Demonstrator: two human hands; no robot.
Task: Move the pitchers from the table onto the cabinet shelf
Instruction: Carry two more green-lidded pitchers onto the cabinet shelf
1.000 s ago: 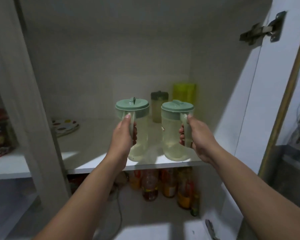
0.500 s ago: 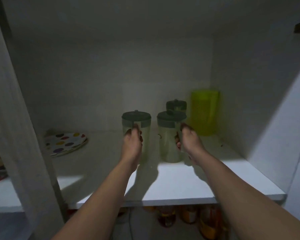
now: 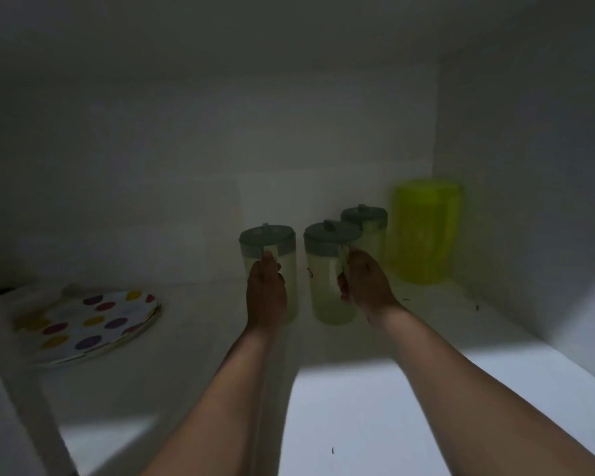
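Note:
Two clear pitchers with grey-green lids stand deep on the white cabinet shelf [image 3: 409, 400], in shadow. My left hand [image 3: 266, 294] grips the handle of the left pitcher [image 3: 268, 239]. My right hand [image 3: 366, 286] grips the handle of the right pitcher [image 3: 327, 269]. Both pitcher bases seem to rest on the shelf, though the dim light makes this hard to confirm. A third pitcher [image 3: 366, 225] of the same kind stands just behind the right one.
A tall yellow-green container [image 3: 423, 231] stands at the back right, close to the side wall [image 3: 529, 201]. A plate with coloured dots [image 3: 86, 322] lies at the left of the shelf. A white cabinet post [image 3: 18, 389] rises at the near left.
Both hands have carried the pitchers from the shelf's front edge to deep inside the cabinet, near the third pitcher. The view has moved closer into the cabinet.

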